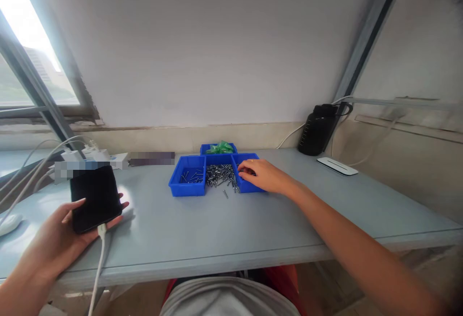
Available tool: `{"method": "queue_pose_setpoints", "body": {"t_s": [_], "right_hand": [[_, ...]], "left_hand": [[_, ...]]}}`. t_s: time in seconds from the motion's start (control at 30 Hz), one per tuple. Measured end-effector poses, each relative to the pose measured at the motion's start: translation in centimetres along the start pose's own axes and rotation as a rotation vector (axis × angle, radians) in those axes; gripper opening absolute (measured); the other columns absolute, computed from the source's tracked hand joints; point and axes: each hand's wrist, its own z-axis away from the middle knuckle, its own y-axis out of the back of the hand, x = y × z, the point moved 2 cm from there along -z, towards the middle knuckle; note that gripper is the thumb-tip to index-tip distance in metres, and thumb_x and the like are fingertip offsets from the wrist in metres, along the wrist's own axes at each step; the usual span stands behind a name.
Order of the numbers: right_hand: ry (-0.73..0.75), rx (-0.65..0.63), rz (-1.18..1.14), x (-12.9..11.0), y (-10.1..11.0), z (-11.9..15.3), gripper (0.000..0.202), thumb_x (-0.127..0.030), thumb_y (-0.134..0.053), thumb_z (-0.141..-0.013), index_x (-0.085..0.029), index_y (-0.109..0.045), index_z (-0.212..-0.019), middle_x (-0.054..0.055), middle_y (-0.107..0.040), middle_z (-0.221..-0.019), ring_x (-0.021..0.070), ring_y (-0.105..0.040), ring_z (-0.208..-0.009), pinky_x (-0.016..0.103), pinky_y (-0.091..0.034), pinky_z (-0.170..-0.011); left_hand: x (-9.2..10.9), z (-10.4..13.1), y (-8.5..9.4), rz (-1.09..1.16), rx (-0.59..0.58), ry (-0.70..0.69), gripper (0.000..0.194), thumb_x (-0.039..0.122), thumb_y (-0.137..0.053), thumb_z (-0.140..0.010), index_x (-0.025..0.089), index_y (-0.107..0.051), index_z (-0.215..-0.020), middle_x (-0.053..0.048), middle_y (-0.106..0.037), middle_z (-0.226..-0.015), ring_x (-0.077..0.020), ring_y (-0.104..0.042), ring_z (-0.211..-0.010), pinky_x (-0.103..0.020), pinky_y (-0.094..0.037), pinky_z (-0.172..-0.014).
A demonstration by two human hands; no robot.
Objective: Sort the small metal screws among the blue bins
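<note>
Cradling phone (pixel 96 195) across spread left fingers (pixel 115 221), likely for support; curling right fingers (pixel 249 165) over bin (pixel 249 186), cannot tell if pinching.

The person wore a light grey top (pixel 231 301), its cloth creased in soft, curving folds across the front. The left forearm (pixel 27 275) and right forearm (pixel 347 234) were bare. A tiny ring-like glint (pixel 252 161), too small to identify, marked the right grip (pixel 263 175).

Loose metal screws (pixel 220 175) between blue bins (pixel 187 190)
</note>
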Motion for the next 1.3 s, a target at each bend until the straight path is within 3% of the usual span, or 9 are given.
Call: {"method": "queue_pose_setpoints", "body": {"t_s": [0.13,0.2,0.27,0.37,0.63,0.8,0.97,1.3], "right_hand": [[0.008,-0.003,0.017,-0.2,0.2,0.1,0.019,-0.032,-0.045,-0.085,-0.023,-0.062,-0.090,0.001,-0.062,-0.077,0.0144,-0.054,-0.070,0.026,-0.039,-0.064],[0.003,-0.006,0.023,-0.3,0.3,0.1,0.020,-0.033,-0.045,-0.085,-0.023,-0.062,-0.091,0.001,-0.062,-0.077,0.0142,-0.054,-0.069,0.026,-0.039,-0.064],[-0.004,-0.010,0.028,-0.3,0.4,0.2,0.020,-0.033,-0.045,-0.085,-0.023,-0.062,-0.091,0.001,-0.063,-0.077,0.0143,-0.054,-0.069,0.026,-0.039,-0.063],[-0.010,-0.015,0.030,-0.4,0.4,0.2,0.020,-0.033,-0.046,-0.085,-0.024,-0.063,-0.092,0.002,-0.063,-0.078,0.0151,-0.055,-0.070,0.027,-0.039,-0.064],[-0.006,-0.020,0.041,-0.6,0.5,0.2,0.020,-0.033,-0.045,-0.085,-0.024,-0.062,-0.091,0.002,-0.063,-0.080,0.0159,-0.055,-0.073,0.027,-0.039,-0.065],[-0.003,-0.025,0.032,-0.5,0.5,0.3,0.020,-0.033,-0.045,-0.085,-0.024,-0.062,-0.091,0.001,-0.063,-0.078,0.0149,-0.054,-0.070,0.026,-0.038,-0.064],[-0.001,-0.007,0.017,-0.4,0.3,0.2,0.020,-0.033,-0.046,-0.085,-0.022,-0.063,-0.089,0.002,-0.062,-0.076,0.0152,-0.054,-0.070,0.027,-0.038,-0.065],[-0.004,-0.002,0.012,-0.5,0.4,0.2,0.019,-0.033,-0.047,-0.084,-0.023,-0.062,-0.089,0.001,-0.062,-0.077,0.0148,-0.054,-0.071,0.026,-0.039,-0.065]], "left_hand": [[-0.2,-0.2,0.5,0.076,0.100,0.004,0.038,0.021,-0.047,-0.077,0.012,-0.057,-0.113,-0.017,-0.060,-0.112,-0.0351,-0.061,-0.092,-0.054,-0.053,-0.068],[-0.3,-0.4,0.9,0.038,0.139,0.026,0.036,0.016,-0.048,-0.077,0.011,-0.057,-0.112,-0.016,-0.062,-0.108,-0.0297,-0.064,-0.087,-0.044,-0.057,-0.064],[-0.4,-0.7,1.3,-0.036,0.100,0.030,0.039,0.012,-0.048,-0.075,0.012,-0.057,-0.113,-0.014,-0.064,-0.105,-0.0261,-0.065,-0.084,-0.034,-0.058,-0.061],[-0.1,-0.7,1.3,-0.038,0.056,-0.025,0.042,0.013,-0.045,-0.075,0.011,-0.056,-0.115,-0.012,-0.066,-0.099,-0.0258,-0.066,-0.081,-0.035,-0.058,-0.063],[0.3,0.1,0.3,-0.032,0.116,-0.053,0.042,0.012,-0.038,-0.076,0.005,-0.054,-0.115,-0.015,-0.069,-0.086,-0.0247,-0.067,-0.073,-0.033,-0.057,-0.056],[-0.3,-0.5,1.1,-0.084,0.090,-0.071,0.040,0.017,-0.041,-0.081,0.011,-0.053,-0.119,-0.012,-0.069,-0.086,-0.0256,-0.067,-0.072,-0.037,-0.057,-0.057],[-0.4,-0.7,1.5,-0.110,0.146,-0.076,0.036,0.021,-0.041,-0.085,0.015,-0.054,-0.117,-0.009,-0.069,-0.078,-0.0228,-0.067,-0.063,-0.033,-0.056,-0.050],[0.3,0.9,-0.5,-0.122,0.247,-0.029,0.032,0.019,-0.041,-0.084,0.013,-0.059,-0.111,-0.007,-0.069,-0.074,-0.0184,-0.066,-0.059,-0.025,-0.054,-0.047]]}}
